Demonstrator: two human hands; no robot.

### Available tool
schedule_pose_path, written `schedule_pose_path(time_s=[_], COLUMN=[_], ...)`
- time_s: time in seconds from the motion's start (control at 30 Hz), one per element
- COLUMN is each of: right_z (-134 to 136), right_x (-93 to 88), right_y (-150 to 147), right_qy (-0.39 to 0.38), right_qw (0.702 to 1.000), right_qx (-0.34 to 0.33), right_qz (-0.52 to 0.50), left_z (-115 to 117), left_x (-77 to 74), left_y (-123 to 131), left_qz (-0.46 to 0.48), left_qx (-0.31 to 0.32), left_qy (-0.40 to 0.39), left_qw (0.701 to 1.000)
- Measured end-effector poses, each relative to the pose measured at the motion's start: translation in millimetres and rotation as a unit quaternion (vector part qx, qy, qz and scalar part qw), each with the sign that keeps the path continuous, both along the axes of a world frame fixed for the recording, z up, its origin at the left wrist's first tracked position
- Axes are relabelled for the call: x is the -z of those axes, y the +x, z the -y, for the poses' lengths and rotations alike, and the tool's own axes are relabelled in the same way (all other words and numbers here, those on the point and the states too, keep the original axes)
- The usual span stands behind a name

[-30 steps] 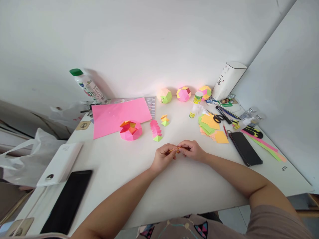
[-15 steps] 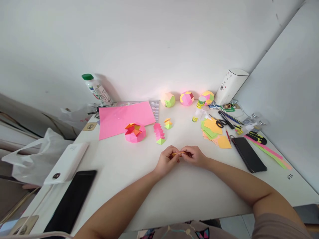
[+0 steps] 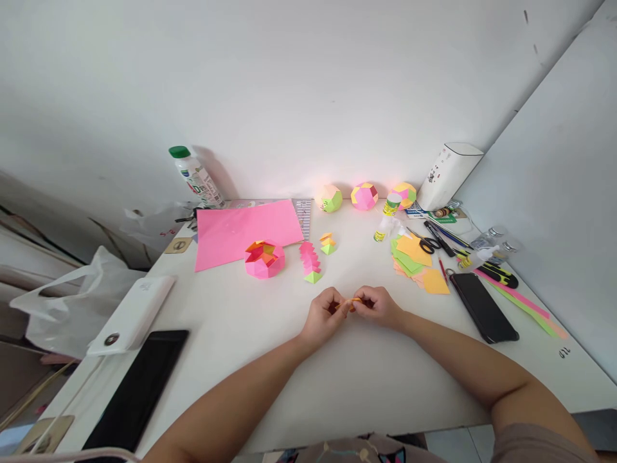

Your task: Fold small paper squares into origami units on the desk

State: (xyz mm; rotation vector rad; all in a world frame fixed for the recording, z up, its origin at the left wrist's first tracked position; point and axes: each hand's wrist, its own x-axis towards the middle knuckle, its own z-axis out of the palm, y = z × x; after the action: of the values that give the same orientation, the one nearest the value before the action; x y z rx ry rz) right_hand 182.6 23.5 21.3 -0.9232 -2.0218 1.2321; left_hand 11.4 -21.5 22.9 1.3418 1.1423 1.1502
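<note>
One small orange paper (image 3: 356, 300), partly hidden, between fingers (image 3: 332, 295)

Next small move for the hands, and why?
Probably press a crease into the small orange paper piece: the left hand and right hand both pinch it, and a little stack of folded orange and green paper pieces lies nearby. Fingers hide most of it, so which fold is unclear.
</note>
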Motion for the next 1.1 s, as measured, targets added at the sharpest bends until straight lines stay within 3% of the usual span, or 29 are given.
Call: schedule_pose_path(time_s=[0.2, 0.33, 0.43, 0.53, 0.63, 0.77, 0.9, 1.1], right_z=[-1, 0, 2, 3, 3, 2, 1, 1], right_x=[-7.6, -7.7, -4.8, -0.7, 3.4, 7.1, 6.8, 4.4], right_y=[0, 2, 3, 2, 0, 0, 1, 0], right_qy=[-0.105, -0.112, -0.042, 0.104, 0.242, 0.346, 0.383, 0.308], right_qw=[0.994, 0.993, 0.998, 0.992, 0.969, 0.938, 0.923, 0.951], right_qx=[-0.003, -0.007, 0.028, 0.072, 0.050, 0.007, 0.012, 0.002], right_qz=[-0.024, -0.040, -0.045, -0.027, -0.006, 0.023, 0.024, 0.012], left_z=[-1, -1, -1, 0, 0, -1, -1, -3], left_x=[2.5, 3.5, 0.3, -3.9, -6.5, -6.8, -5.5, -3.7], left_y=[-1, -2, -3, -4, -5, -5, -6, -6], left_qz=[-0.023, -0.027, -0.011, 0.003, 0.003, -0.022, -0.014, 0.025], left_qx=[-0.025, -0.035, -0.051, -0.050, 0.002, 0.025, 0.020, 0.019], left_qy=[-0.034, -0.031, -0.045, -0.055, -0.047, -0.035, -0.060, -0.087], left_qw=[0.999, 0.999, 0.998, 0.997, 0.999, 0.999, 0.998, 0.996])
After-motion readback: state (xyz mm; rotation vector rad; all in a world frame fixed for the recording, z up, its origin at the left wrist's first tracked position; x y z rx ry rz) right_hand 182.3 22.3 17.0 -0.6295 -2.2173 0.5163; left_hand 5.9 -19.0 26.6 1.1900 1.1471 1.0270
